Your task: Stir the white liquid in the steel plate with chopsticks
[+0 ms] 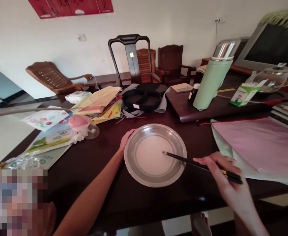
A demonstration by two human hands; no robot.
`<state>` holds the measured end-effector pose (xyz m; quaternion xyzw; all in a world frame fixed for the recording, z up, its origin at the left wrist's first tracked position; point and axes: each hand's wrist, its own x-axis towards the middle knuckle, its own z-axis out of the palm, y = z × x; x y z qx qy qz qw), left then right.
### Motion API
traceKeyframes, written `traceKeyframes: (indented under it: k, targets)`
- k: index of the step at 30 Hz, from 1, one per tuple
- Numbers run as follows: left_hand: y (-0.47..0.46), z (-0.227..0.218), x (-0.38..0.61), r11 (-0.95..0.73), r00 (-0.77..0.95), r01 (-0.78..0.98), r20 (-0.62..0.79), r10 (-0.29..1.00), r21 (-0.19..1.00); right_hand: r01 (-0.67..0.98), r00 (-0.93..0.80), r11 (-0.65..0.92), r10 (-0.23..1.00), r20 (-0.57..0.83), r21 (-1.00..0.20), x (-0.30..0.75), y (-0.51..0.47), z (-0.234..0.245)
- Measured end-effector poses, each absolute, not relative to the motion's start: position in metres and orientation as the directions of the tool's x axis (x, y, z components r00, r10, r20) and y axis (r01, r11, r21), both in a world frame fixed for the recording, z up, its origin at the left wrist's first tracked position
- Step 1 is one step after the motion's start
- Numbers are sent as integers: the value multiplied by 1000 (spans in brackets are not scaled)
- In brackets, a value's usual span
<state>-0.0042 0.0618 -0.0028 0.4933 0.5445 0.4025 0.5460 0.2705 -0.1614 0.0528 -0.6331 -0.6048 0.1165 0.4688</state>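
Observation:
A round metal plate (134, 167) holding a white liquid or batter sits on the dark wooden table (90, 167) in front of me. My left hand (124, 139) grips the plate's left rim, fingers curled over the edge. My right hand (222, 172) is closed on a pair of black chopsticks (183, 159); their tips rest in the white contents near the plate's centre.
A green thermos (211, 77) and a small green carton (244, 93) stand on a raised tray at the right. A pink folder (259, 142) lies right of the plate. Books and papers (94, 105), a pink cup (81, 124) and a black bag (144, 95) crowd the left and back. Wooden chairs stand behind.

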Motion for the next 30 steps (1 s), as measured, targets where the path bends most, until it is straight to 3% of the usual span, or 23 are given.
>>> traceKeyframes:
  k: [10, 19, 24, 30]
  targets:
    - [59, 1, -5, 218, 179, -29, -210, 961, 975, 569, 30, 250, 946, 323, -783, 237, -148, 43]
    - [55, 6, 4, 290, 163, -204, -260, 952, 935, 728, 166, 203, 874, 456, -655, 250, -145, 45]
    - [55, 7, 5, 271, 148, -198, -245, 958, 942, 699, 231, 160, 872, 432, -697, 271, -168, 63]
    - [57, 4, 3, 262, 137, -184, -240, 961, 947, 623, 92, 207, 938, 334, -754, 258, -169, 66]
